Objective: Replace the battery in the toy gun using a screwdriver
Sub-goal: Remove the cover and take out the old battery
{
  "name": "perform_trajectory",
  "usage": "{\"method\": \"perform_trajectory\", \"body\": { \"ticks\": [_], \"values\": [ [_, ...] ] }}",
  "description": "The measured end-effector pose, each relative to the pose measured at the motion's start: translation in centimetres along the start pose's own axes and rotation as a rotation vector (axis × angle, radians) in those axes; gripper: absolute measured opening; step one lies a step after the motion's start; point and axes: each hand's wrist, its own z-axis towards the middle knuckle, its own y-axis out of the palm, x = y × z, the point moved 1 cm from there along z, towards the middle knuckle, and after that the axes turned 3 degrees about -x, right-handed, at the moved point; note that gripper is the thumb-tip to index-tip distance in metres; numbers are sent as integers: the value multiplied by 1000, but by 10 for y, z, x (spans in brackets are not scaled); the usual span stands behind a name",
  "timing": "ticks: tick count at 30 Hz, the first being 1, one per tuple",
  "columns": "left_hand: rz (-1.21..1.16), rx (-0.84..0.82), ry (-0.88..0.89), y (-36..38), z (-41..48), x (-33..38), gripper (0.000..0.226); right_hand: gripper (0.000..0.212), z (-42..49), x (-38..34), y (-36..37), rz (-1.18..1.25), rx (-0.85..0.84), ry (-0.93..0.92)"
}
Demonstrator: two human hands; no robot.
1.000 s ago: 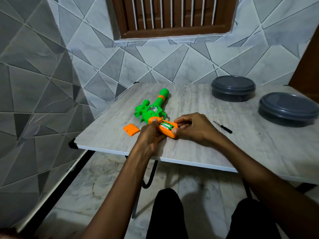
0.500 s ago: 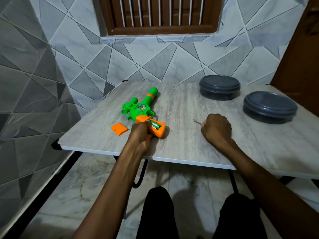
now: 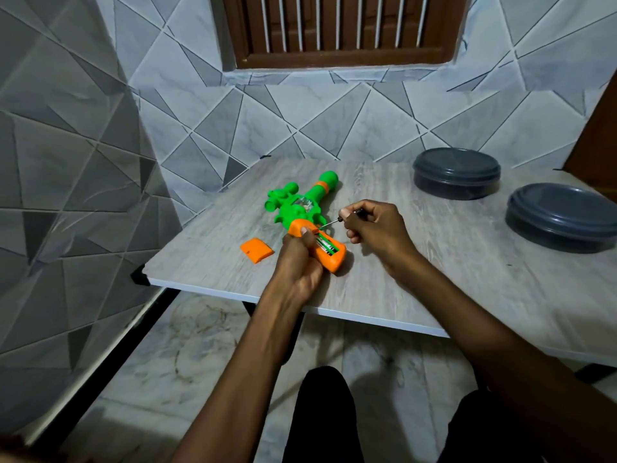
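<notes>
Both hands are occupied; my left hand is curled around the orange grip of the toy gun, which lies on its side on the table, toward the near left corner; my right hand pinches the small screwdriver, its thin tip pointing at the open battery bay. Green batteries show inside (the orange cover lies just beside the gun). I judge the gun light, hollow plastic, stiff but ready to slide; the grip is the best hold. The tabletop is pale wood pattern; a far tub and a near tub, grey and lidded, stand on my right; a tiled wall and a barred window are behind.
</notes>
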Motion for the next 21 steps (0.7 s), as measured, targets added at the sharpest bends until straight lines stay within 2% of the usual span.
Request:
{"method": "perform_trajectory", "body": {
  "ticks": [3, 5, 8, 11, 15, 21],
  "values": [
    [-77, -32, 9, -3, 5, -3, 10, 13, 5, 2, 9, -237, 33, -118],
    [-114, -40, 19, -4, 7, -5, 14, 15, 7, 1, 12, -380, 19, -202],
    [-161, -43, 31, -6, 8, -5, 28, 14, 8, -2, 16, -466, -31, -293],
    [-186, -70, 30, -8, 10, -5, 21, 14, 9, -7, 21, -594, -58, -372],
    [-219, -124, 42, -4, 6, -3, 19, 10, 12, -5, 26, -559, -33, -384],
    [-302, -174, 45, 0, -5, 0, 27, 8, 8, -3, 29, -379, -37, -351]
  ]
}}
